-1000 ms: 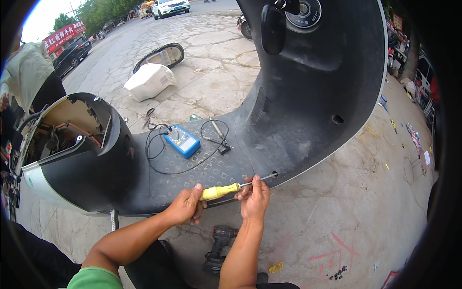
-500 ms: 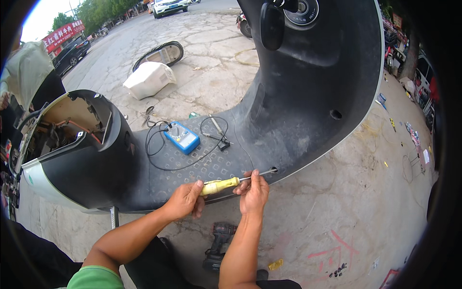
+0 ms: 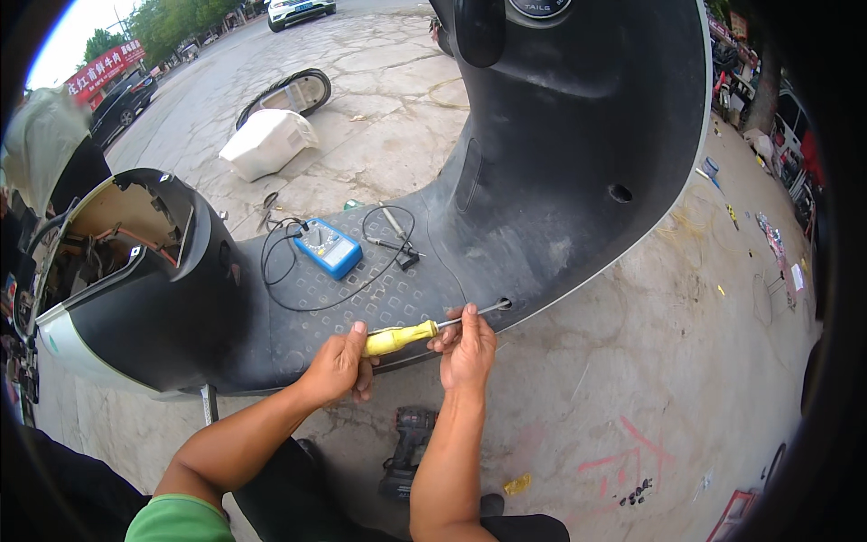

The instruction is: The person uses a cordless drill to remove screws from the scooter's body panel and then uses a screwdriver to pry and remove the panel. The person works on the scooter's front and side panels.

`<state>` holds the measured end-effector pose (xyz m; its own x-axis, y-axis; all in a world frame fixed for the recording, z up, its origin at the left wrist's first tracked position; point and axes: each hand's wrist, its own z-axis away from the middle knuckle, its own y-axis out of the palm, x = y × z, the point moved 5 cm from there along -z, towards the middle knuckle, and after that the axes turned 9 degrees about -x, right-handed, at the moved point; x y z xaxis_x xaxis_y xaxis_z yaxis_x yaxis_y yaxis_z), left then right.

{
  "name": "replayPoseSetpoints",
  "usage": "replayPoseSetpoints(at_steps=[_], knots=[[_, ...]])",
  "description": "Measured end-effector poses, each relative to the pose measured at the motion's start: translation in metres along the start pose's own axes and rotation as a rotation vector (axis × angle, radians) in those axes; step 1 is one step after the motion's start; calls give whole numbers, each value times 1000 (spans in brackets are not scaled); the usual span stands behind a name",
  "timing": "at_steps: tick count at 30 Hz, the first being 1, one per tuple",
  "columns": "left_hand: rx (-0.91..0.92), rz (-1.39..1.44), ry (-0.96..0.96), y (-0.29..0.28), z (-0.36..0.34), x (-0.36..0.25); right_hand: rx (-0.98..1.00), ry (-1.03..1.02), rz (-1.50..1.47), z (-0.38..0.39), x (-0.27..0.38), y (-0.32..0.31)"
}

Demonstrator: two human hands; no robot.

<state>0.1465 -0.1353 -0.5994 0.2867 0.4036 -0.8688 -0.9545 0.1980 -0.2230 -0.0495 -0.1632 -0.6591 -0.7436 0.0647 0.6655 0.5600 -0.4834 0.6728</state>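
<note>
A screwdriver with a yellow handle (image 3: pixel 399 338) lies nearly level between my hands. My left hand (image 3: pixel 339 363) is closed round the butt end of its handle. The thumb and fingers of my right hand (image 3: pixel 467 349) pinch the metal shaft just ahead of the handle. The shaft's tip reaches a round hole (image 3: pixel 504 304) in the black floorboard of a scooter (image 3: pixel 569 217); how deep it sits is hidden. On the textured footboard rests a blue multimeter (image 3: pixel 329 248), its black cable looped around it and its probes (image 3: pixel 390 237) lying to the right.
Left, the scooter's seat base (image 3: pixel 117 226) is open, with wiring inside. A cordless drill (image 3: pixel 408 452) stands on the ground below my arms. Beyond the scooter lie a white plastic cover (image 3: pixel 269 144) and an upturned seat (image 3: pixel 298 93). A person (image 3: pixel 45 149) is at far left.
My view has shifted slightly, so the scooter sits a little further left and higher. Both hands keep the same hold on the screwdriver, its tip still at the hole.
</note>
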Motion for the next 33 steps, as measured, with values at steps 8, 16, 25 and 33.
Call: replayPoseSetpoints(at_steps=[8,16,25,33], knots=[[-155,-142,386,3,3,-16,-37,-4,26,-3,3,-1],[-1,-118,67,-4,-7,-6,-35,17,-21,-5,2,-4],[81,-260,283,-2,5,-18,-2,23,-50,-6,4,-4],[-147,-237,422,-4,7,-31,17,-10,-9,-5,5,-2]])
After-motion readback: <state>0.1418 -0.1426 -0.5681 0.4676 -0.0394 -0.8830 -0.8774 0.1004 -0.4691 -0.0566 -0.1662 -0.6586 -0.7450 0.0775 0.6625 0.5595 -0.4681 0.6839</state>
